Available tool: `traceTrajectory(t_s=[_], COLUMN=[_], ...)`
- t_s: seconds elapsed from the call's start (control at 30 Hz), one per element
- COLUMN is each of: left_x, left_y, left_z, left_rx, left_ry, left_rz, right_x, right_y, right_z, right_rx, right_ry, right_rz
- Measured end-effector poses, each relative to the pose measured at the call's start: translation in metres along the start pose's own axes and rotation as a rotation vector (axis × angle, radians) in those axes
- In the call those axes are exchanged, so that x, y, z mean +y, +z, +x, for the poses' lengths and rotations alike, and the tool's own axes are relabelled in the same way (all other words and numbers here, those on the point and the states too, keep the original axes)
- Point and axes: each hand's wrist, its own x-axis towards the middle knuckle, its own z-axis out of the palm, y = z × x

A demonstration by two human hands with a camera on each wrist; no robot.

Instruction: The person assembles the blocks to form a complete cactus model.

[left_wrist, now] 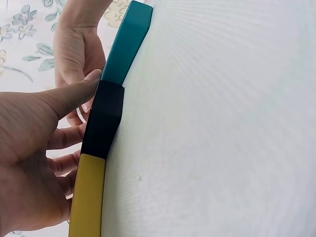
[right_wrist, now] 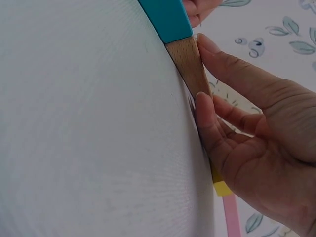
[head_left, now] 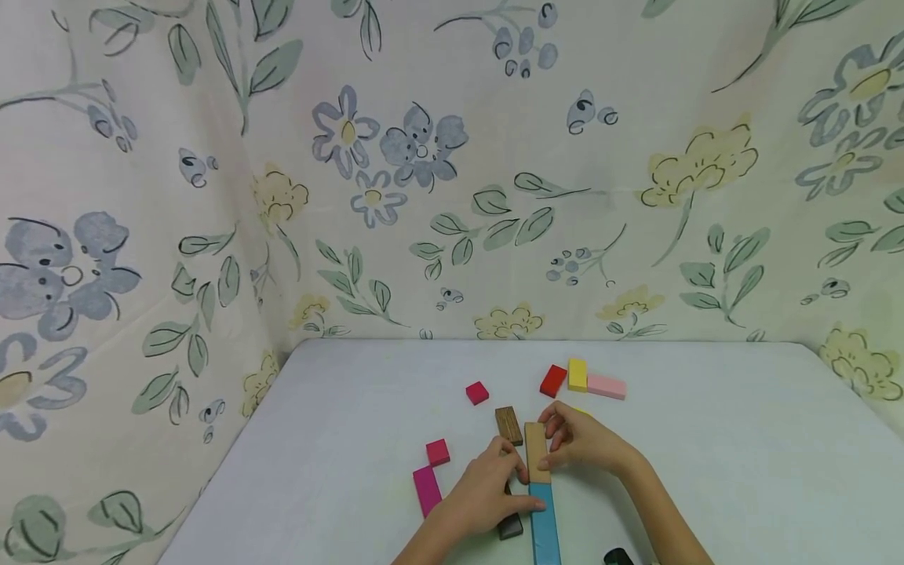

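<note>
A tan wooden block (head_left: 537, 449) lies end to end with a light blue block (head_left: 544, 530), forming a straight row. My right hand (head_left: 589, 441) pinches the tan block, thumb at its near right edge and a fingertip by its far end. My left hand (head_left: 482, 493) reaches in from the left, its straight thumb resting on the blue block and its fingertips at the row's left side. Beneath that hand a dark block (head_left: 510, 526) is partly hidden. In the left wrist view, a black block (left_wrist: 102, 118) and a yellow block (left_wrist: 88, 195) stand before the left fingers.
A brown block (head_left: 508, 425) lies beyond the left hand. Left of it are two small red cubes (head_left: 438, 452) and a magenta block (head_left: 427, 490). Farther back lie red (head_left: 553, 380), yellow (head_left: 577, 375) and pink (head_left: 606, 386) blocks. Floral cloth (head_left: 494, 196) hangs behind the white table (head_left: 339, 471).
</note>
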Motion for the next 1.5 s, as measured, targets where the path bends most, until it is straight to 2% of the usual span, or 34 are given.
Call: traceTrajectory(t_s=[0.5,1.5], left_x=[-0.0038,0.0000], left_y=[0.0033,0.0021], left_z=[-0.0017,0.0004], left_rx=[0.004,0.023], left_ry=[-0.004,-0.014], left_rz=[-0.001,-0.014], right_x=[-0.0015,-0.0021], right_y=[0.0040,0.0039], right_z=[-0.0016,0.0023], right_rx=[0.001,0.015], right_ry=[0.008,0.026], right_rz=[0.012,-0.014])
